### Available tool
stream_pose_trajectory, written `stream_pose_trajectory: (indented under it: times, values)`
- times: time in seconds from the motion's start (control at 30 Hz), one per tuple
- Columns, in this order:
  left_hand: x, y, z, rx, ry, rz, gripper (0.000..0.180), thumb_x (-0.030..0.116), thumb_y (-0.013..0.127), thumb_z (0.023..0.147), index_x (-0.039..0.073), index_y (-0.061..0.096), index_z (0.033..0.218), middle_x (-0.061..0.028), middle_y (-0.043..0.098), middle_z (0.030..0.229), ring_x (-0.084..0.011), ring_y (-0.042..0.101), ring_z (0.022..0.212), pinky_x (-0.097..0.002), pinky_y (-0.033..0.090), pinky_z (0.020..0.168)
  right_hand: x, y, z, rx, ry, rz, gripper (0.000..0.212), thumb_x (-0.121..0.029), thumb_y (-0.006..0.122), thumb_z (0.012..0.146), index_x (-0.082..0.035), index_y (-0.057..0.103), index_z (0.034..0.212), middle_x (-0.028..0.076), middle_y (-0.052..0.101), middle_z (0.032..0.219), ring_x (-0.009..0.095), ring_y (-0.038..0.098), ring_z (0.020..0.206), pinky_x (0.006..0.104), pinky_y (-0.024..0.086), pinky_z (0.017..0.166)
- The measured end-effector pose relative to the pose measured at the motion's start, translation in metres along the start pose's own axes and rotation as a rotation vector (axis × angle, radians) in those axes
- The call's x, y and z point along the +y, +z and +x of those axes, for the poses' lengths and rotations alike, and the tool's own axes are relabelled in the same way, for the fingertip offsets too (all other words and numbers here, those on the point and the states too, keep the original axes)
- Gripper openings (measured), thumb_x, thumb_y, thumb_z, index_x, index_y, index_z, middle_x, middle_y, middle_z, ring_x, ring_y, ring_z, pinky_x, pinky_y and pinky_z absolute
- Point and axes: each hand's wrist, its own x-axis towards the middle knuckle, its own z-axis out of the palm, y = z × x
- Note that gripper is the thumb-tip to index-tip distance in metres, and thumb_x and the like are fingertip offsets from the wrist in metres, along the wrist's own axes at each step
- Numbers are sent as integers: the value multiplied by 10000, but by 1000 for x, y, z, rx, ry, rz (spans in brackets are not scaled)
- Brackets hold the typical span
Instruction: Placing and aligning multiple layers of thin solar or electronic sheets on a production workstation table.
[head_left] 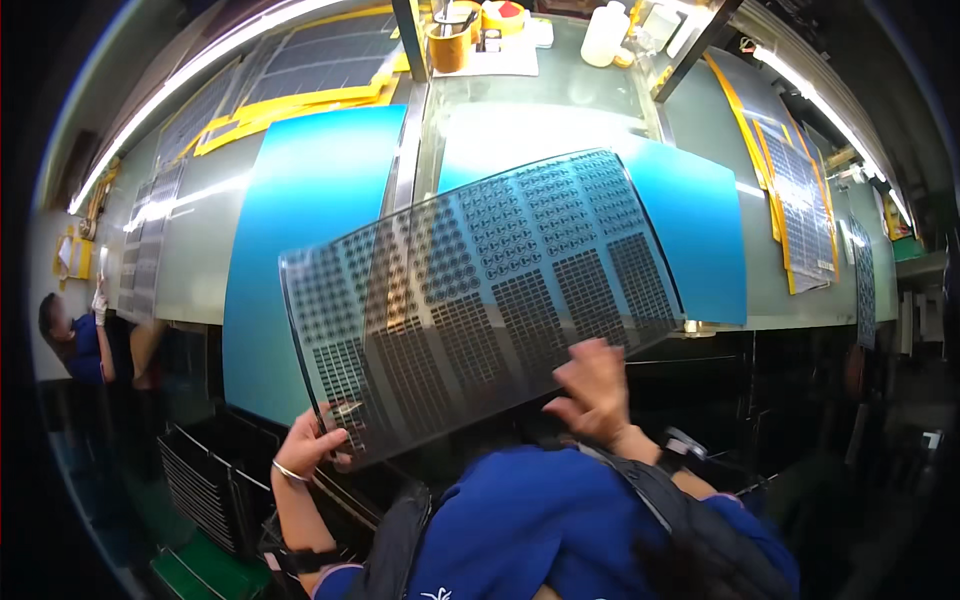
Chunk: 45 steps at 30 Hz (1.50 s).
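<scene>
Ahead of you, a yellow cup (448,52) of slim tools (469,20) stands left of a whitish bottle (604,36), while to your left are a co-worker (88,345) in blue and a black ribbed rack (205,487).

The room is rather dark at its edges, while a left tube light (155,110) and a right tube light (825,105) shine brightly, and a wide grey-green worktable (210,270) stands near a black slatted rack (205,490).

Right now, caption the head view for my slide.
Left hand holds a patterned sheet by its corner, right hand open near its edge, blue panels behind.
</scene>
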Motion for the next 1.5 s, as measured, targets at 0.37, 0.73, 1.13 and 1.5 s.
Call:
stream_pose_trajectory:
  times: [0.37,0.73,1.13,1.5]
  values:
    - [80,49,125,-21,560,576,791,-50,650,760,42,244,1433,-86,588,1073,-103,587,770,-227,515,616,177,-123,-120,308,1230,872,138,-184,658,851,-123,586,952,2,623,897,135,603,776,320,511,666]
    - [77,72,226,-39,873,1055,507,-7,625,780,156,563,1256,-64,426,1406,-266,257,1375,-414,140,1136,304,-162,-108,504,935,195,328,-139,683,848,3,615,1136,9,625,1019,73,572,893,214,456,811]
    - [77,68,220,-197,820,1052,622,-95,547,737,172,525,1298,-58,264,1497,-260,62,1424,-461,-18,1139,307,-158,-111,592,956,276,331,-126,666,858,3,605,1157,27,617,1076,89,571,959,220,457,859]
    - [80,73,221,-160,822,1073,636,-85,552,727,180,520,1304,-64,279,1490,-267,80,1422,-447,2,1143,309,-160,-112,615,954,315,320,-123,670,853,-11,612,1148,12,622,1080,81,568,963,226,450,873]
